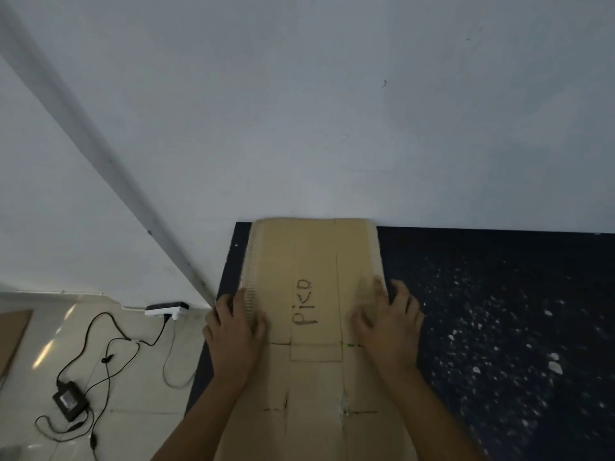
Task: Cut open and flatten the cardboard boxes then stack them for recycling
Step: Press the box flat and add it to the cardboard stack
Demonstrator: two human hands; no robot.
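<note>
1. A flattened cardboard sheet [312, 294] lies on the dark speckled table [499, 311], its far edge touching the wall [332, 111] and its near part running out of the bottom of the view.
2. The left hand [233, 331] grips the sheet's left edge with its fingers curled over it; the right hand [386, 321] grips the right edge the same way.
3. The sheet looks light and fairly stiff, with creases and cut lines where it will probably bend; the long edges, already held, seem the best hold.
4. Counted: one sheet on the table, marked "pico", and one more cardboard piece [13, 341] on the floor, well left of the table.
5. Also left of the table: one power strip [166, 309] and one black adapter [70, 399].
</note>
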